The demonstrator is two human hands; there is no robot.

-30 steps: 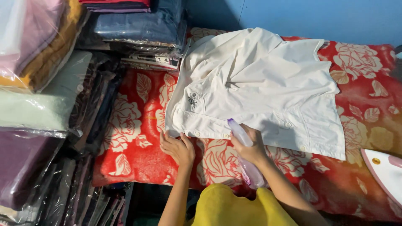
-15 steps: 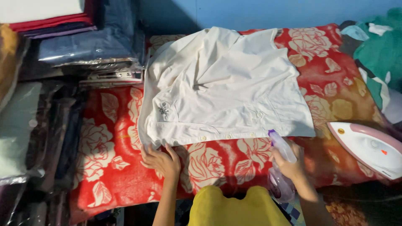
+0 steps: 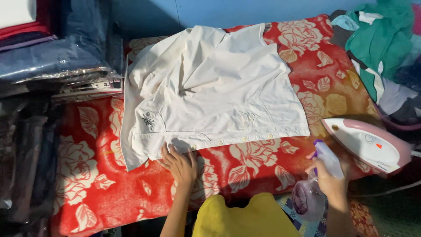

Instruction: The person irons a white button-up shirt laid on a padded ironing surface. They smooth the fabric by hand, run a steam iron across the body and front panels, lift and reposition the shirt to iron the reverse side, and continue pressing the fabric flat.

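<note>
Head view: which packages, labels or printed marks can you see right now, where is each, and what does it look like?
Clear plastic garment packs: stacked far left, flat, holding dark blue cloth.
Small dark emblem: on the white shirt, above the left hand.
Small red mark: on the pink-and-white iron, beside the right hand.

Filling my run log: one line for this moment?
left hand: flat on white shirt hem | right hand: holds spray bottle | iron: parked right
</note>
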